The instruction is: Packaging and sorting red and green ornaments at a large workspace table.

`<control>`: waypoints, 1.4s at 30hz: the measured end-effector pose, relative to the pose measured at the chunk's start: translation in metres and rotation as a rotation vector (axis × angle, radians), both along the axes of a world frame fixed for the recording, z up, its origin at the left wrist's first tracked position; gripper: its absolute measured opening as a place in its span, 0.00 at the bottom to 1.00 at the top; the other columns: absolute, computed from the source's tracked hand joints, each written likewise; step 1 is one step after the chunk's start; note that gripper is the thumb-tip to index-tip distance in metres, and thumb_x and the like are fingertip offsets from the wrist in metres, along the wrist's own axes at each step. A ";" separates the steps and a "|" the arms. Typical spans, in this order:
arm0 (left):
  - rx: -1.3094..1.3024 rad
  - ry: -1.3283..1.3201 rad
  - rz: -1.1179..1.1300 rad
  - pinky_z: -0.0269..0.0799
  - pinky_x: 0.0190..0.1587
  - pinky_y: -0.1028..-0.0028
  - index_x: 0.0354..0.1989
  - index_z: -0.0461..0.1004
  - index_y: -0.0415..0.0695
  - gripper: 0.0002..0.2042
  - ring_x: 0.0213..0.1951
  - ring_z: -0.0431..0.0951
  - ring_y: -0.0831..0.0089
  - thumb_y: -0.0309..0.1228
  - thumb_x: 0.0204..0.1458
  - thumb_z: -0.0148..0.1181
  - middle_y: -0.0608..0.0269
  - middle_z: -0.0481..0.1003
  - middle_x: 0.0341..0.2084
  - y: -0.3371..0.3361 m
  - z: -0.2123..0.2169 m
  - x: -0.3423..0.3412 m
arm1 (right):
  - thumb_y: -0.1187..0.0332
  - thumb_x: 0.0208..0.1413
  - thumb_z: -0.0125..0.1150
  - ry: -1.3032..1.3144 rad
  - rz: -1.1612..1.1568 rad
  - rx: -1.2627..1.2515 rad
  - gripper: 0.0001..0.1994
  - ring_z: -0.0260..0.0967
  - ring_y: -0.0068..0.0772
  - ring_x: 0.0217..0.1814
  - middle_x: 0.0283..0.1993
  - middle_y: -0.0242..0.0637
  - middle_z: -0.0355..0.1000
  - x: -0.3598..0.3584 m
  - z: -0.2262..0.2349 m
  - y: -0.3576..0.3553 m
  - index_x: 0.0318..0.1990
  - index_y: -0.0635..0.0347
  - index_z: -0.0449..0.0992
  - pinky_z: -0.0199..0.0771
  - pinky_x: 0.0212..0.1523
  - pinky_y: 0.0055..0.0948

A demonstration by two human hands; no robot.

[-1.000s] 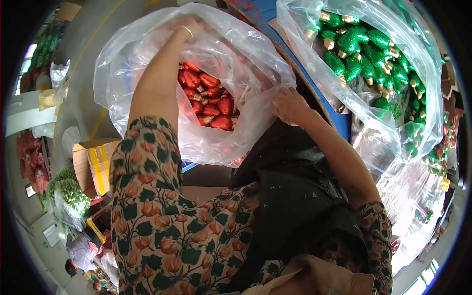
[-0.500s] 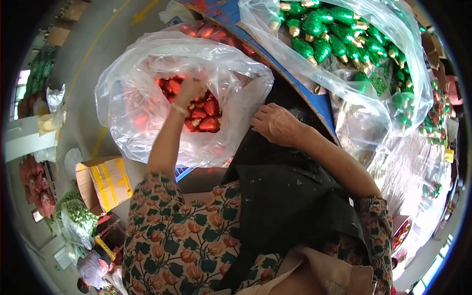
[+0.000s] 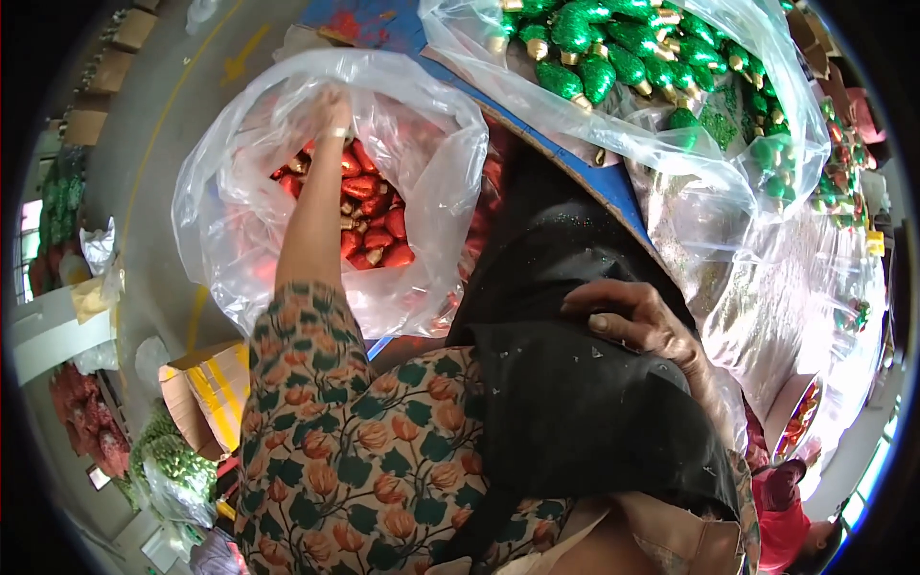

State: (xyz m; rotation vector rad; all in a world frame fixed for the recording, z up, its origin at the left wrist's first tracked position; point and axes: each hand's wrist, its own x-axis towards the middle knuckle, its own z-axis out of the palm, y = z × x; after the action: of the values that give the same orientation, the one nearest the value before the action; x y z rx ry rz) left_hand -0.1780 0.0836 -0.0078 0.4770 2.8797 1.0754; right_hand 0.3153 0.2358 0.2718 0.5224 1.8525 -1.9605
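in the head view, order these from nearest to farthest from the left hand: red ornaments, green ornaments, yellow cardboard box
From the left hand, reaching into the clear bag:
1. Red ornaments, in the bag just below the hand.
2. Green ornaments, in the other clear bag, upper right.
3. Yellow cardboard box, lower left on the floor.

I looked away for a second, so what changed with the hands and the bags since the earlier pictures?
The left hand went from the bag's rim down into the clear bag of red ornaments. The right hand let go of that bag's edge and drew back onto the black cloth. The bag of green ornaments stayed put.
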 end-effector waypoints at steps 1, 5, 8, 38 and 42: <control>0.007 0.308 -0.036 0.66 0.48 0.58 0.47 0.69 0.39 0.18 0.44 0.70 0.46 0.36 0.50 0.46 0.45 0.72 0.42 -0.029 0.033 0.032 | 0.64 0.57 0.53 0.029 -0.033 -0.028 0.15 0.68 0.30 0.49 0.42 0.41 0.72 0.005 0.008 -0.006 0.46 0.66 0.72 0.66 0.49 0.28; -0.201 0.728 -0.260 0.59 0.54 0.56 0.46 0.72 0.45 0.19 0.48 0.69 0.56 0.24 0.42 0.49 0.55 0.72 0.43 -0.119 0.079 0.110 | 0.65 0.56 0.53 0.200 -0.009 0.033 0.15 0.68 0.31 0.47 0.42 0.44 0.72 0.025 0.003 0.000 0.45 0.68 0.71 0.66 0.47 0.30; -0.858 0.480 -0.542 0.43 0.65 0.55 0.56 0.65 0.47 0.27 0.61 0.56 0.56 0.25 0.40 0.50 0.50 0.61 0.58 -0.140 0.079 0.118 | 0.62 0.56 0.54 0.273 -0.037 0.066 0.15 0.68 0.26 0.45 0.39 0.38 0.73 0.034 -0.004 0.008 0.43 0.67 0.73 0.67 0.45 0.26; -0.273 0.518 -0.644 0.65 0.28 0.67 0.23 0.70 0.38 0.08 0.22 0.69 0.61 0.30 0.46 0.60 0.55 0.70 0.18 0.033 0.295 0.264 | 0.54 0.55 0.51 -0.295 -1.742 0.322 0.17 0.71 0.38 0.37 0.40 0.38 0.74 0.602 -0.437 0.035 0.46 0.53 0.74 0.70 0.40 0.36; -0.181 0.885 -1.037 0.67 0.36 0.65 0.30 0.74 0.43 0.05 0.33 0.73 0.61 0.28 0.46 0.56 0.60 0.74 0.29 0.149 0.295 0.281 | 0.52 0.52 0.55 -0.145 -2.008 0.132 0.19 0.68 0.35 0.34 0.38 0.35 0.73 0.602 -0.409 0.029 0.44 0.56 0.75 0.70 0.40 0.31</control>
State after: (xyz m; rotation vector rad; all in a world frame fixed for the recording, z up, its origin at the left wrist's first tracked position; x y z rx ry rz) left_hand 0.1032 0.2328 0.2874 2.5133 2.4255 0.4299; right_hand 0.9172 0.2649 -0.1372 3.2570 1.0201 -2.2479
